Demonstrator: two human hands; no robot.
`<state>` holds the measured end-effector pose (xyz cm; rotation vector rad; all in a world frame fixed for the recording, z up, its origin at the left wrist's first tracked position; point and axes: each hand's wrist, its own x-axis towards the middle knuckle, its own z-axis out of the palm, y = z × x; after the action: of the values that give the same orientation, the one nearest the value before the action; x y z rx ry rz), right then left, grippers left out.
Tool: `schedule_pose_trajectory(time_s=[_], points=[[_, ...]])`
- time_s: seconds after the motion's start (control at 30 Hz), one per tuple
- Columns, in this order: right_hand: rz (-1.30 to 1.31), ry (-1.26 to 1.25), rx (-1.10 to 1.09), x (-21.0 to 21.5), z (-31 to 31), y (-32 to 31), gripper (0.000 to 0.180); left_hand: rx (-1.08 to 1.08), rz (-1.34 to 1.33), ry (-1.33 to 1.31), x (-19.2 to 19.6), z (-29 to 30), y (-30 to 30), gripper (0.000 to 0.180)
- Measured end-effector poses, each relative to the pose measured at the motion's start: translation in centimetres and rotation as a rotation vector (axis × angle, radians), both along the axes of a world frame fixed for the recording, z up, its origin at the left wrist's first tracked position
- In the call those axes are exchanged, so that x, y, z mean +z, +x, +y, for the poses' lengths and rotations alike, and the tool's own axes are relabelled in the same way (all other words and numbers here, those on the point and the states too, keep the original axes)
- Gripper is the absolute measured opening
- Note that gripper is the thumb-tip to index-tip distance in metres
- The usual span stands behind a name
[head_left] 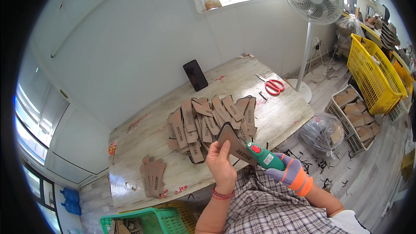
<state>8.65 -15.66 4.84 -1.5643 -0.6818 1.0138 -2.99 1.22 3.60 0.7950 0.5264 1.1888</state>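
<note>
Brown strip (237,146) sits pinched by left fingers (224,149), gloved right fingers (277,174) gripping a green tool (268,161) at the strip's right edge; best guide it slowly, clear of skin

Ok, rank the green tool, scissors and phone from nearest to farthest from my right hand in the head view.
1. Green tool: in the gloved right hand.
2. Scissors: right side of the table.
3. Phone: farther left, near the wall.
</note>
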Motion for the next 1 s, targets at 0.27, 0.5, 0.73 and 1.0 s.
schedule_pose_trajectory(time_s=[0.27, 0.5, 0.73, 1.0], points=[[0.019, 0.038, -0.042, -0.7, -0.4, 0.1, 0.059, -0.026, -0.036, -0.082, -0.9, -0.7, 1.5, 0.007], [0.071, 0.055, -0.060, -0.6, -0.5, 0.5, 0.058, -0.152, 0.016, -0.150, -2.0, -1.7, 1.5, 0.005], [0.095, 0.068, -0.063, 0.0, -0.6, 0.7, 0.057, -0.233, 0.092, -0.113, -2.6, -2.7, 0.9, 0.002], [0.050, 0.058, -0.030, -0.8, -1.0, 1.2, 0.055, -0.237, 0.146, -0.070, -2.2, -2.3, 0.0, 0.005]])
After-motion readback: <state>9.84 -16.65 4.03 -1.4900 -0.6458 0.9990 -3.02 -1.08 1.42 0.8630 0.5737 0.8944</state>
